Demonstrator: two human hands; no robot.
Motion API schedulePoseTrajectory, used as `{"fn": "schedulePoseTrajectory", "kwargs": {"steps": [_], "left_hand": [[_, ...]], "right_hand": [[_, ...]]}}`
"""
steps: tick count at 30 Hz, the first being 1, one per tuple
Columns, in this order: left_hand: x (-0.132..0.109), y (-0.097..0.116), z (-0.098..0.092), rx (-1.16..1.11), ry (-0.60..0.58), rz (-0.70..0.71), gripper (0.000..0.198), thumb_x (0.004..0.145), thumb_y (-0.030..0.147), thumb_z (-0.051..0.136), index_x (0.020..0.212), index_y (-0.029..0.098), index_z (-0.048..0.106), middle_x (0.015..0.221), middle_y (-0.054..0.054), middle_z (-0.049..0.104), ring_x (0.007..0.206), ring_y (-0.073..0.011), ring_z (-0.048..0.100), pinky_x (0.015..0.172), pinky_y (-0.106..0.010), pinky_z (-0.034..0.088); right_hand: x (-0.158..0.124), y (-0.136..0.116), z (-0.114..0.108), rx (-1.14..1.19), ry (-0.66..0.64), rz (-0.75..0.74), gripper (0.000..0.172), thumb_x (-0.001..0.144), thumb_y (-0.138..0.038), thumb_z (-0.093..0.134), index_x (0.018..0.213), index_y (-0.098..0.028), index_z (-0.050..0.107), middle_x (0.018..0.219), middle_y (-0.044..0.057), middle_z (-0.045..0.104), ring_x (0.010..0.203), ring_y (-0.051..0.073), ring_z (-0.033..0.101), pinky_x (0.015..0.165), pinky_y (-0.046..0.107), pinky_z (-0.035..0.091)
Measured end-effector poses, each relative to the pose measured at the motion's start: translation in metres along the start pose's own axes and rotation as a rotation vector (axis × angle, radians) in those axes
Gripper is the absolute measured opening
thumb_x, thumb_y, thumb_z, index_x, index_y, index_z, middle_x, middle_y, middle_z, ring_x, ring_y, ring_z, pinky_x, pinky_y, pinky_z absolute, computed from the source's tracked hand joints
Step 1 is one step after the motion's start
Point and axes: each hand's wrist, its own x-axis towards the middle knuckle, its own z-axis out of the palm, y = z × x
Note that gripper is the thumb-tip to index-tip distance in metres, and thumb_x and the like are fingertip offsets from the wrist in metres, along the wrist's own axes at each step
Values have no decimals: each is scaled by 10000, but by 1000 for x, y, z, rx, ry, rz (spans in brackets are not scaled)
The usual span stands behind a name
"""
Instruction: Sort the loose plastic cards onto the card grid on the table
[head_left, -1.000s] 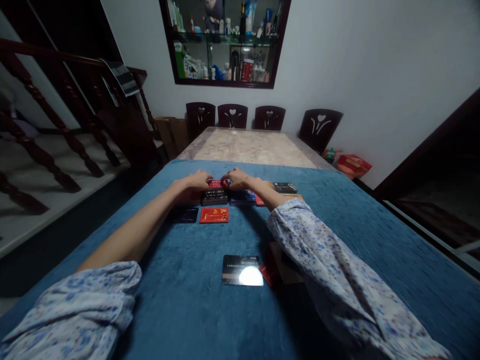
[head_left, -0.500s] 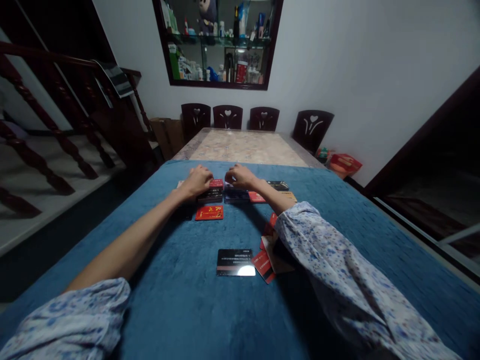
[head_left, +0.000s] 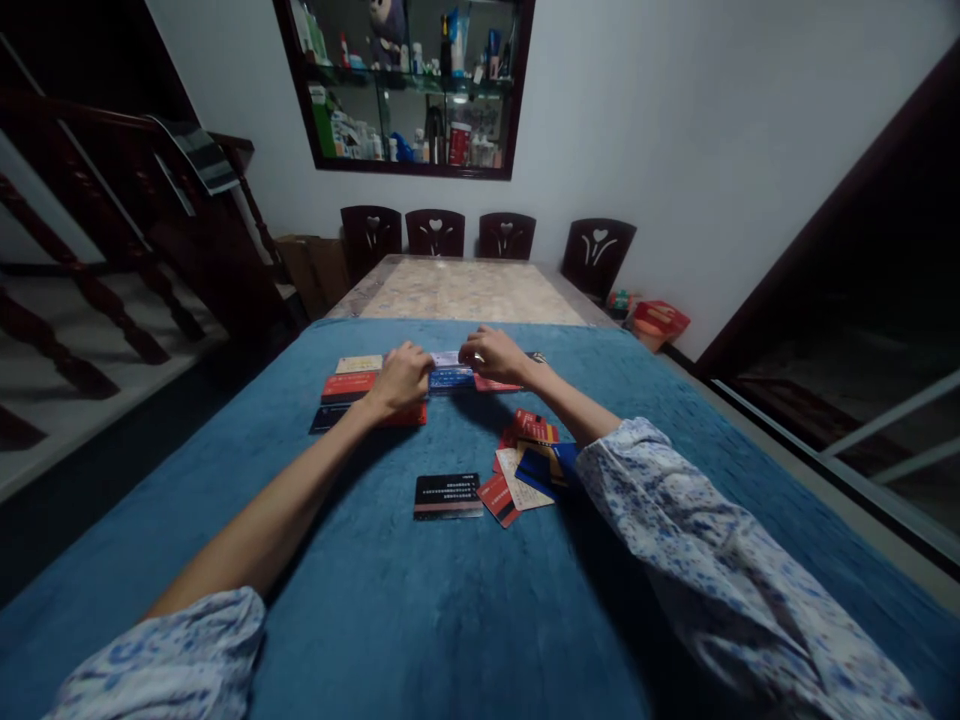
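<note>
Rows of cards lie on the blue cloth. My left hand is closed, its curled fingers at the left edge of a light purple card in the back row. My right hand is at that card's right edge, thumb and fingers pinched together. In front of it lies a blue card. To the left are a cream card, a red card and a dark card. My left hand partly covers an orange-red card; my right wrist overhangs another red card.
Nearer me, a black card lies beside a loose pile with a white card, a blue card and red ones. The blue cloth covers the table's near part. Dark chairs stand at its far end.
My view has shifted, so the scene sits further left. My left hand has lowered towards me beside the light purple card; my right hand stays at the back row. More of the loose pile shows.
</note>
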Motion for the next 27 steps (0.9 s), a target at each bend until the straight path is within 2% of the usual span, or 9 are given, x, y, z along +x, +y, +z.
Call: {"fn": "schedulePoseTrajectory", "kwargs": {"steps": [8,13,16,23,27], "left_hand": [[-3,29,11,-52,20,45,267,834,85,475,872,155,730,906,-109,686,918,-255,555,853,-402,470],[-6,46,17,-46,19,79,253,812,75,496,862,159,729,898,-104,683,945,-258,566,879,-411,469],[-10,57,19,-72,11,104,242,815,82,505,864,162,729,909,-106,681,965,-266,568,843,-409,471],[-18,90,19,-145,-49,165,267,819,68,493,908,160,727,945,-113,688,985,-269,552,844,-428,462],[-18,112,17,-147,-113,233,249,825,73,504,922,159,717,1001,-111,686,1009,-261,548,874,-420,441]], "right_hand": [[-45,6,-1,7,33,48,206,913,-181,545,951,-188,748,913,80,691,866,202,486,667,300,253],[-77,12,4,22,80,59,190,901,-151,556,899,-202,740,921,74,703,880,210,495,694,305,282],[-97,17,9,24,96,39,180,904,-174,563,886,-213,738,902,72,696,891,219,500,728,317,309],[-143,22,18,63,61,91,152,880,-308,647,932,-203,744,905,79,681,928,229,501,746,321,329],[-168,19,15,59,44,151,163,914,-265,596,951,-214,747,900,81,683,912,227,497,733,322,322]]}}
